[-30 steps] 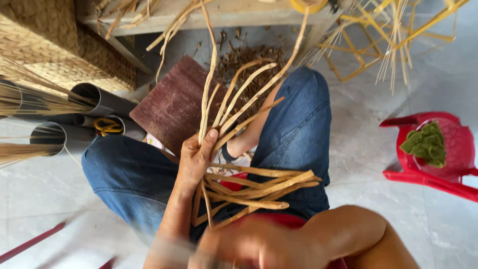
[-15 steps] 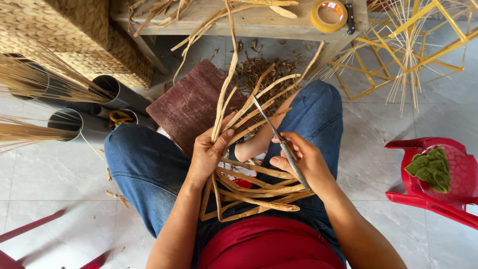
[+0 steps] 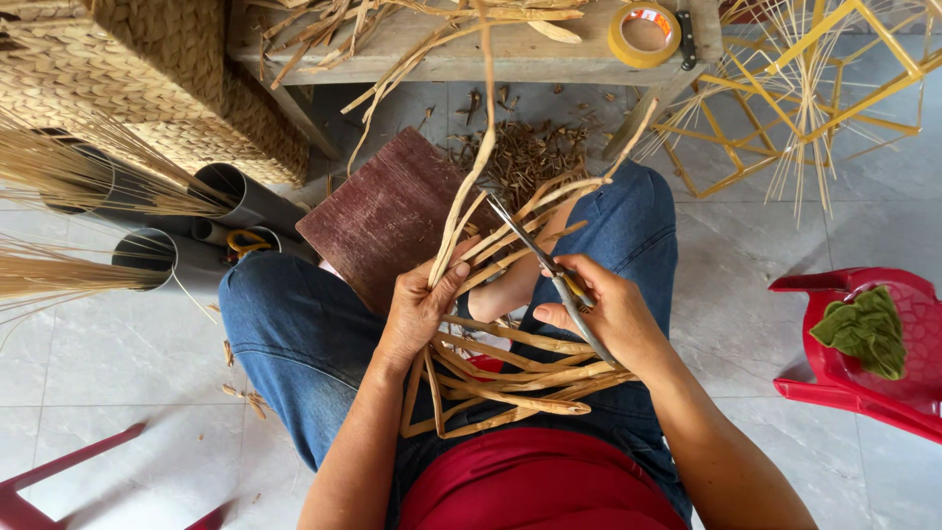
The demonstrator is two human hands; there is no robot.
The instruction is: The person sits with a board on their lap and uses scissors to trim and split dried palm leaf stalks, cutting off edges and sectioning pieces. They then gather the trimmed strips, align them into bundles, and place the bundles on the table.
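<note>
Over the lap, the left hand point(image 3: 417, 312) is gripping tan woven reed strips point(image 3: 510, 368) while the right hand point(image 3: 608, 314) is clasping slim metal scissors point(image 3: 549, 265), blades pointing far. Trimming seems underway; cutting next likely needs one strip held steady between the blades.

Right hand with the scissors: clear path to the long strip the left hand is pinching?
Probably yes. The right hand holds the scissors with tips close beside the long strip pinched by the left hand; nothing lies between.

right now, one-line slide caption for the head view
Seated person's left hand grips woven cane strips on their lap while the right hand holds scissors open among them.
</note>
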